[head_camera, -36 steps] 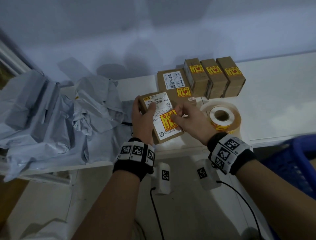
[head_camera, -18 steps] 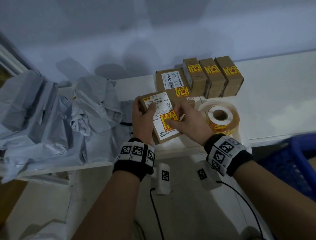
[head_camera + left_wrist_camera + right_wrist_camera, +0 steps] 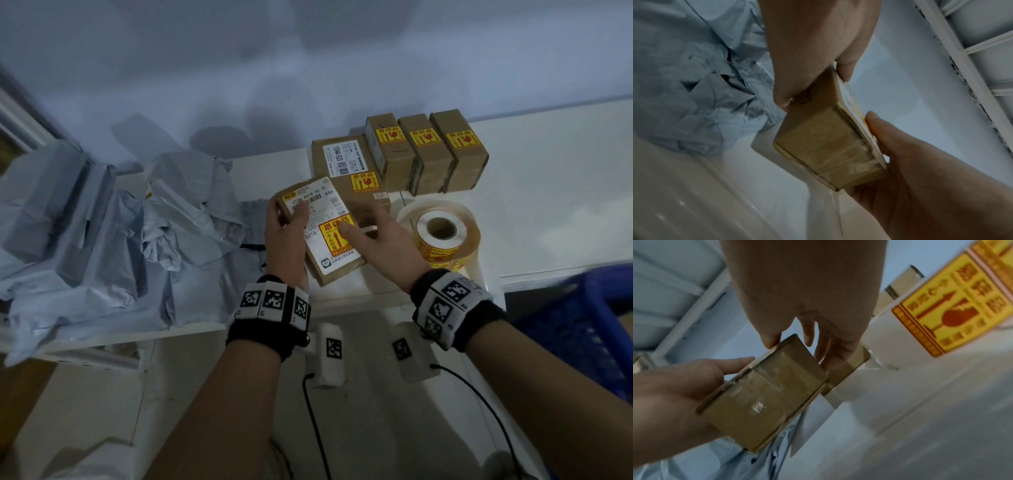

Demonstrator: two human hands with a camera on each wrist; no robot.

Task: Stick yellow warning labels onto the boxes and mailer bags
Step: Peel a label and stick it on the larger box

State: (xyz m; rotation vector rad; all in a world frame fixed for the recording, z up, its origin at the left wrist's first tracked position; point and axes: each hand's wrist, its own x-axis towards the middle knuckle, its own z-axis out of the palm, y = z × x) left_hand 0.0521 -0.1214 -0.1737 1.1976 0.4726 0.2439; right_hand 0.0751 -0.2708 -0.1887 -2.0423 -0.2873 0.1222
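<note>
Left hand (image 3: 286, 236) grips the box (image 3: 334, 270) while the spread right hand (image 3: 380, 236) thumbs the label (image 3: 334, 234) down; uneven pressing could crease it.

- All three views are dim, with a cold bluish cast.
- Soft shadows fall on the wall (image 3: 219, 102) beyond the fingers (image 3: 301, 214).
- Head view bends straight lines at its edges; the blue crate (image 3: 582, 329) right of the fingers is smeared.
- Wrist views are soft; the roll's label (image 3: 941, 308) right of the fingers (image 3: 807, 331) is blurred, and tape on the box (image 3: 764, 394) glints.
</note>
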